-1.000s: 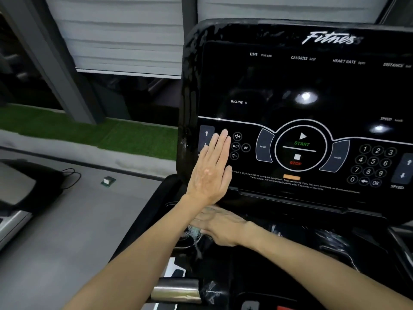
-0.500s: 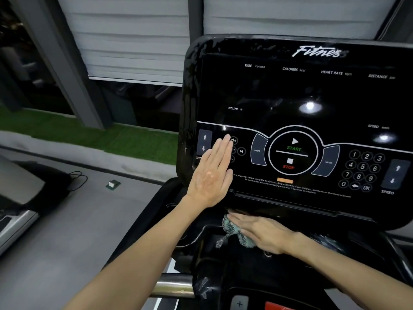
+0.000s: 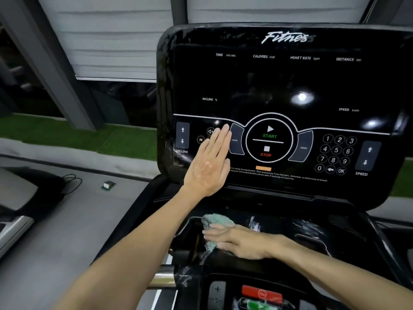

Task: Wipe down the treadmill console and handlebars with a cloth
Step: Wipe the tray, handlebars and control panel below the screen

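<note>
The right hand [image 3: 239, 242] is laid flat, fingers straight, on a teal cloth [image 3: 215, 220] at lower centre, which is pressed onto the black tray [image 3: 312, 233] below the console [image 3: 279, 86]. The left hand [image 3: 209, 168] is spread open against the console's lower left, beside the INCLINE arrows. A silver handlebar [image 3: 164, 277] is seen at the bottom, left of centre.

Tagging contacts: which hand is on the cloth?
The right hand, pressing the teal cloth below the console; the left hand lies flat on the console face.
</note>
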Tool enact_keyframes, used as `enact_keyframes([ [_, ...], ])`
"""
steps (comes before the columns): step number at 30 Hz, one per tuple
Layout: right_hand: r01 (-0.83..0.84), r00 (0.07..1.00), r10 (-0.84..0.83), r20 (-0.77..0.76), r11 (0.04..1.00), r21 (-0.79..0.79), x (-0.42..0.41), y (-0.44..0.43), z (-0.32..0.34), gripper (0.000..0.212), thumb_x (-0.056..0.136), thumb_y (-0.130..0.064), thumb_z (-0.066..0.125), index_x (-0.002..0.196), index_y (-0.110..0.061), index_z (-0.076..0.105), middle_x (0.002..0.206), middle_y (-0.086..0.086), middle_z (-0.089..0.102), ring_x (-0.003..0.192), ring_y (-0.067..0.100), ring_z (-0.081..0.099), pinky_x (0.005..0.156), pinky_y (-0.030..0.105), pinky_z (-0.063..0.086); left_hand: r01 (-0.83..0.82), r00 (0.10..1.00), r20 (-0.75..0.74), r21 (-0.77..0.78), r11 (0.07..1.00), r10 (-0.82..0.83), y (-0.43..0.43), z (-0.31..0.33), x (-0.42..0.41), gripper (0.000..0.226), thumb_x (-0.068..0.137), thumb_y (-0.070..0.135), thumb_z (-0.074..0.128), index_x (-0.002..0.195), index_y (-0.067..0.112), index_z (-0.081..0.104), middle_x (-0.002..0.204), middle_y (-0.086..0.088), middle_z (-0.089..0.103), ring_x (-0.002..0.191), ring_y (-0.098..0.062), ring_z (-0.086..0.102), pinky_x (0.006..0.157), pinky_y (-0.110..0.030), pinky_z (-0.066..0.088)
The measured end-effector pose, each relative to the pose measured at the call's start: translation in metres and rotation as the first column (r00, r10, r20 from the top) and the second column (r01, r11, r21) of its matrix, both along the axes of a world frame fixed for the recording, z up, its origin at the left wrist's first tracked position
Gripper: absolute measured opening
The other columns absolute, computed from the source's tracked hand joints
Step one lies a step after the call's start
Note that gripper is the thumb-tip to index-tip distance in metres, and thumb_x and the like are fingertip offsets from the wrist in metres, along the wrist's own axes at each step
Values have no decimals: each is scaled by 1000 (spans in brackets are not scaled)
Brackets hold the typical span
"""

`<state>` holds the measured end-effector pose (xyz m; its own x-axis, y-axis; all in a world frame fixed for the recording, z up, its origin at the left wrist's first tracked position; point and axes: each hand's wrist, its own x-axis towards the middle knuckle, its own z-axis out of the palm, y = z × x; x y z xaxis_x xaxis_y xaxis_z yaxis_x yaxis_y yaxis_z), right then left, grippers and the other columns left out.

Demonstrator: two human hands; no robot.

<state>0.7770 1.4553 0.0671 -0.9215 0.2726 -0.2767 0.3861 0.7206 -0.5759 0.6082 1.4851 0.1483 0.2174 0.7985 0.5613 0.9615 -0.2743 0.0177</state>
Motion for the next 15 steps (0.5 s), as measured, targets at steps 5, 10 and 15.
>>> enact_keyframes([
  [5,-43,999,42,24,998,55,-3,15,7,50,103,-20,38,151,-27,26,158,-18,9,144,-2,-5,116,24,-4,0,1000,13,-6,1000,0,0,1,-1,62,98,23,30,154,3,13,163,-9,6,151,-21,5,122,-38,14],
  [10,127,992,-117,-55,964,235,-3,28,2,59,102,-15,39,154,-23,10,160,-11,2,147,7,4,119,20,5,-7,1000,7,5,1000,7,-1,0,-1,63,97,21,34,154,4,13,163,-9,7,151,-19,2,122,-35,11],
  [15,177,983,-170,-75,979,102,-6,11,0,56,102,-11,38,153,-18,15,159,-10,2,144,4,-6,109,8,-10,-4,1000,21,-3,1000,4,0,-1,-1,65,97,21,36,155,5,12,163,-7,1,151,-18,0,123,-35,9],
])
